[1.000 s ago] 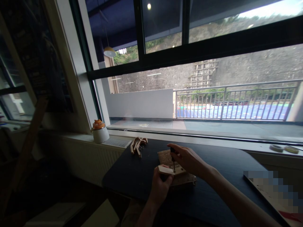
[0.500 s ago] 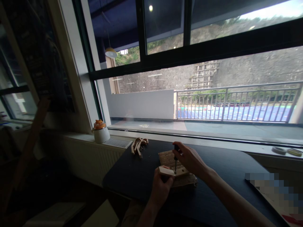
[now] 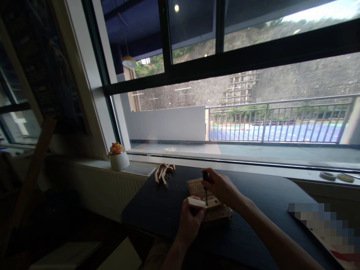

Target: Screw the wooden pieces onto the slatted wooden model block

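Since half a second ago, my right hand (image 3: 221, 184) has tipped the screwdriver (image 3: 205, 174) slightly left, its tip staying on the angled wooden piece (image 3: 197, 203). Leftmost, on the window ledge (image 3: 98, 163), a grey pot (image 3: 119, 161) holds something orange (image 3: 117, 149). Curved wooden pieces (image 3: 161, 174) lie at the dark worktop's (image 3: 157, 208) far left corner. Toward its near edge, my left hand's (image 3: 191, 222) fingers pinch the angled piece over a rough brown slab (image 3: 194, 184); my right fingers pinch the handle.
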### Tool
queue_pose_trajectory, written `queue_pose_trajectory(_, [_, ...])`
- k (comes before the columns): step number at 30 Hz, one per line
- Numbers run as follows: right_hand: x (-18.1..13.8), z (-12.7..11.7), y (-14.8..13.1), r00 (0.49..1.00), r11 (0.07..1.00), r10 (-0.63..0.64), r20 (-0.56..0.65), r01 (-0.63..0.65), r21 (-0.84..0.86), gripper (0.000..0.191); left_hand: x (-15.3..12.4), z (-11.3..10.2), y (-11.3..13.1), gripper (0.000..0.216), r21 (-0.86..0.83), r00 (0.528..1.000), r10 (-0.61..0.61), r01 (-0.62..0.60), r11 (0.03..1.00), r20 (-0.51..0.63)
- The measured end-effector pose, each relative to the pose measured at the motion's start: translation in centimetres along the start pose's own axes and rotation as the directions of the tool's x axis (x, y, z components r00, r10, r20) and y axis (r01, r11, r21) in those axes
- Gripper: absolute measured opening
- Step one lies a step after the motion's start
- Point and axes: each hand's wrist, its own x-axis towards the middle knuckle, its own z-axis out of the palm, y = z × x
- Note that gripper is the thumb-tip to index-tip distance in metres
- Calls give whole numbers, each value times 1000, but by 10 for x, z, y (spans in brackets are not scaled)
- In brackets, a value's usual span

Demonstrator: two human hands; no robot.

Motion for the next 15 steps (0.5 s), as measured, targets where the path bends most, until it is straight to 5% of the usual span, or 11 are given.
queue_pose_trajectory(15, [3, 4, 1, 999, 985, -4, 44, -4, 170, 41, -1, 0, 5, 26, 17, 1000, 27, -27, 999, -2])
